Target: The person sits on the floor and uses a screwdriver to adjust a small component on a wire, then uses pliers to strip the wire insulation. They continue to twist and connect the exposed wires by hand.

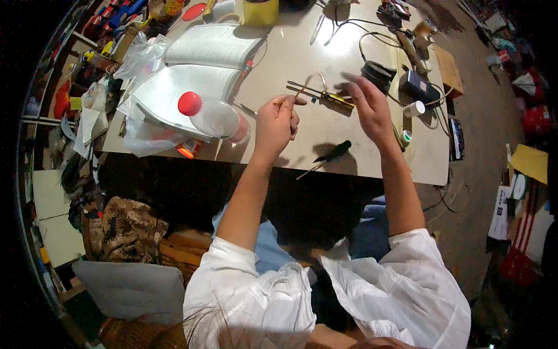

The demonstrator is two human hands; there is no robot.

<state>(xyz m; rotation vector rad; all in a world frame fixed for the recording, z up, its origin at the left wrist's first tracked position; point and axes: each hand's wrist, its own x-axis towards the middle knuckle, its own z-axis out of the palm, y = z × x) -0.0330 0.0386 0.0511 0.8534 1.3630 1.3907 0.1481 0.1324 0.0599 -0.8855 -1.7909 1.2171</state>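
Observation:
My left hand (278, 123) is closed in a pinch on a thin wire (318, 74), which loops up from the fingertips and curves to the right. My right hand (369, 107) is raised with its fingers stretched out and slightly blurred; nothing shows in it. Between the hands lie screwdrivers with yellow-and-black handles (337, 102), their shafts pointing left. Closer to the table's front edge is a dark-handled tool (334, 152) with a thin shaft, resting at a slant.
Left of my hands, a clear plastic bottle with a red cap (189, 103) lies by an open book (186, 87) and a plastic bag (145, 136). On the right are a black adapter (418, 86), a white cap-like cylinder (414, 109) and cables. A yellow container (260, 13) stands at the back.

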